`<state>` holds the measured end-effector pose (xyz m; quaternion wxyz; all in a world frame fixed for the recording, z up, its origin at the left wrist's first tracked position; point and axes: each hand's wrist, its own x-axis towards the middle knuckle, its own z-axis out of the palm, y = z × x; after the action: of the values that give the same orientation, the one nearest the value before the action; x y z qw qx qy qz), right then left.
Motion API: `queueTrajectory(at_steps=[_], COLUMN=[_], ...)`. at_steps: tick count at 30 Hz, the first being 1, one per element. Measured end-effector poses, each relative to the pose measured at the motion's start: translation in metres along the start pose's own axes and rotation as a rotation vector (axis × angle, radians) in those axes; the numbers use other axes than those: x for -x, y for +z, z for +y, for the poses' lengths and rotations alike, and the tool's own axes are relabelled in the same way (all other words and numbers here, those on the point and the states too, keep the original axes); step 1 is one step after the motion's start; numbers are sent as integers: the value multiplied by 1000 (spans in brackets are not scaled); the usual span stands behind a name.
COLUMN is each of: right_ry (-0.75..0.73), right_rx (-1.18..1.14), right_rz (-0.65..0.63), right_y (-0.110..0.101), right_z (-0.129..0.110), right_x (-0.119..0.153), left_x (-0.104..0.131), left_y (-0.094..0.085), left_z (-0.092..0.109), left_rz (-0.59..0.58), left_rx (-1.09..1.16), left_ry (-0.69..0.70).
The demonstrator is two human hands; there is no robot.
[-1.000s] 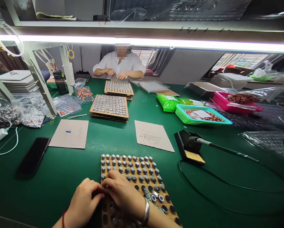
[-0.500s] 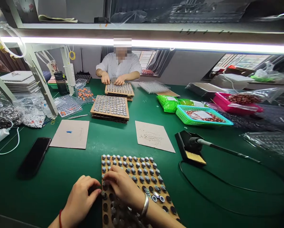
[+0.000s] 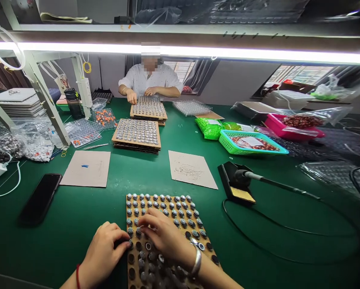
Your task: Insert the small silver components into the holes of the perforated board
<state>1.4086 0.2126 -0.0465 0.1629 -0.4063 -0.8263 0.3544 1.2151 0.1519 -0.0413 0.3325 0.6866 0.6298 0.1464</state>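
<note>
A brown board [image 3: 129,257] set with rows of small round metal-and-black pieces lies at the bottom centre. Thumb and forefinger of my left hand [image 3: 106,247] pinch a small round piece [image 3: 131,243] at the board's left edge. Over the board's middle, my right hand [image 3: 164,237] has its fingers curled together beside a capped piece [image 3: 138,231]; whatever sits between its fingertips is too small to make out. Loose metal pieces lie on the lower part of the board, partly shaded by my right arm.
A soldering iron in its stand [image 3: 236,182] is at right, its cable looping across the green table. Cardboard squares [image 3: 91,168] [image 3: 192,170], a phone [image 3: 40,198], stacked boards [image 3: 137,134] and a green basket [image 3: 252,143] lie beyond. A person works opposite.
My right hand has shifted slightly right relative to the board, uncovering pieces near its left edge. My left hand stays at that edge. The view has shifted a little.
</note>
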Motion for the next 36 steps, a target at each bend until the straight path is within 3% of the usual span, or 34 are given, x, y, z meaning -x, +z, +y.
queueTrajectory(at_steps=[3,7,14,19,23,26,33,36], right_ry=[8,59,21,-8,-22,-35,-92,-149], right_rx=[-16,56,164,160,90,108,220,257], right_rz=[-72,-120,-140,-118,-53,-55,-88,-42], right_y=[-9,-6,4,5,5,5,7,10], right_z=[3,2,3,4,4,5,7,10], right_x=[18,33,29,30,31,30,33,32], left_x=[1,0,-6,-7,-10,-13,-10,-8], left_y=[2,11,18,13,9,10,13,12], left_z=[4,15,27,30,29,28,26,24], left_rz=[18,-44,-129,-140,-79,-14,43,33], left_rx=[-3,-63,-252,-181,-60,-98,-175,-171], left_ry=[14,72,125,96,5,-28,-25,-11])
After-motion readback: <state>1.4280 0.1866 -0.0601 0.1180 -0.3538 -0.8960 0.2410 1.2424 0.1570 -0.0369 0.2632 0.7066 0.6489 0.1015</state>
